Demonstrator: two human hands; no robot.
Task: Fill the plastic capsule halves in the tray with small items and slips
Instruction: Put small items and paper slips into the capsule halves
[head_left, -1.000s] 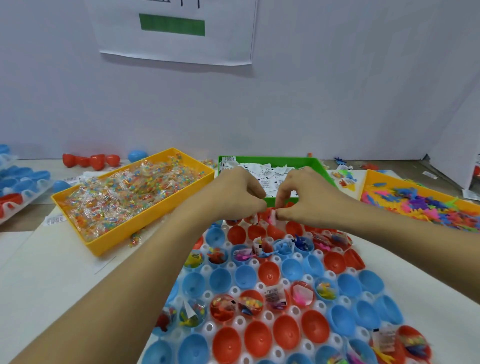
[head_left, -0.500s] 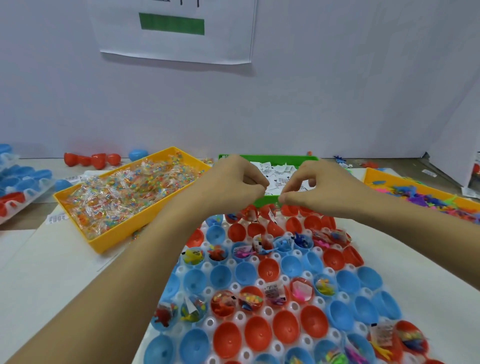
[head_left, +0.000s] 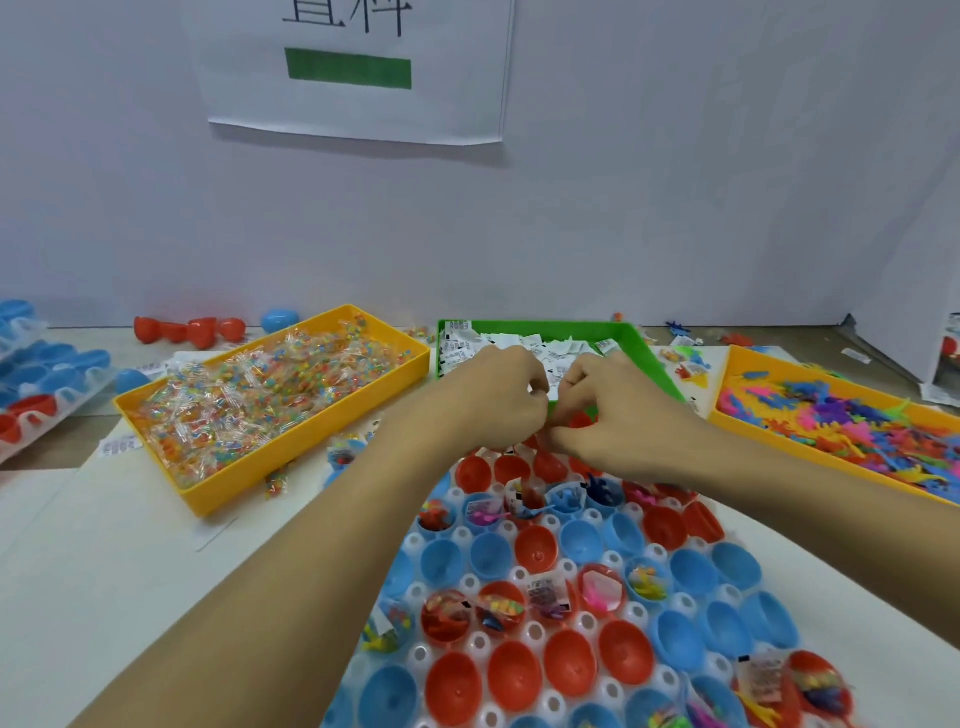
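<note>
Meeting over the far edge of the white capsule tray (head_left: 483, 644), at about 12 o'clock from its middle, the left hand (head_left: 498, 395) and the right hand (head_left: 618, 410) sit knuckle to knuckle with their fingers curled inward and the fingertips close together. Whether they pinch anything between them I cannot tell; nothing held shows clearly past the fingers. The tray spreads toward 6 o'clock, its sockets holding red capsule halves (head_left: 511, 675) and blue capsule halves (head_left: 724, 629). Some halves already carry contents: one red half near the tray's centre has a printed slip (head_left: 548, 597) lying in it, and beside it, toward 3 o'clock, another holds a pink toy (head_left: 600, 597). Several halves in the row just below the hands also contain small coloured pieces, while many others further down sit bare. Directly behind the hands, at 12 o'clock, stands a green bin (head_left: 649, 353) of white slips (head_left: 467, 343). At 10 o'clock a yellow bin (head_left: 249, 473) holds clear packets of coloured beads (head_left: 260, 395). At 2 o'clock an orange bin (head_left: 737, 364) is heaped with bright plastic figures (head_left: 852, 421). Far off at 9 o'clock another tray (head_left: 47, 415) of blue and red halves lies at the table's edge, and loose red halves (head_left: 192, 330) rest by the wall, under a paper sign (head_left: 358, 67) with a green bar.
</note>
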